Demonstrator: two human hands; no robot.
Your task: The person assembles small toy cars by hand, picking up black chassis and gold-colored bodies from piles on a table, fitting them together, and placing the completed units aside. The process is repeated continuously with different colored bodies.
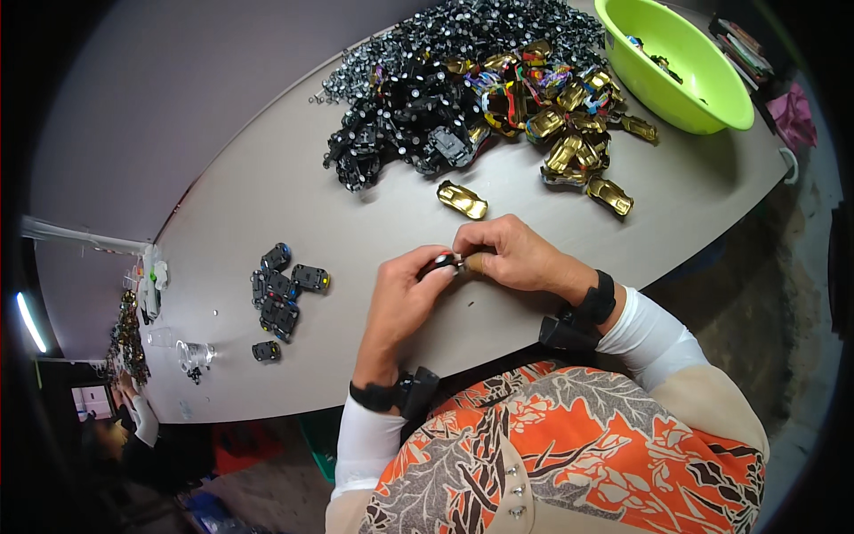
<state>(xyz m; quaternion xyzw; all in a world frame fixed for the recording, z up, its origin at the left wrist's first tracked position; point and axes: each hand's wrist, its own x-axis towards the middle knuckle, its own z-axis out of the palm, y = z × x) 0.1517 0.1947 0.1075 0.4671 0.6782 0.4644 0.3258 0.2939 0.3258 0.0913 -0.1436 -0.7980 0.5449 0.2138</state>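
1. While the left hand (pixel 405 289) pinches a small red-and-black part (pixel 440 260) between thumb and fingers, the right hand (pixel 516 254) is closed at its right end, thumb against curled fingertips. Can't tell if the right grips a separate piece; fingers hide it.
2. Part location: just above the grey table (pixel 374 218), near its front edge, between both hands.
3. Gold car body (pixel 463 200): alone on the table, just beyond the hands.
4. Farther out: heap of gold car bodies (pixel 578 147) on the right, heap of black chassis (pixel 405 125) to its left, touching; small silver-and-black parts (pixel 382 67) spread behind.
5. Far right: lime-green basin (pixel 725 102), a few items inside.
6. Left of hands, well apart: cluster of black car units (pixel 281 287), one more (pixel 266 351) just nearer.
7. Far left: clear cup (pixel 192 354).
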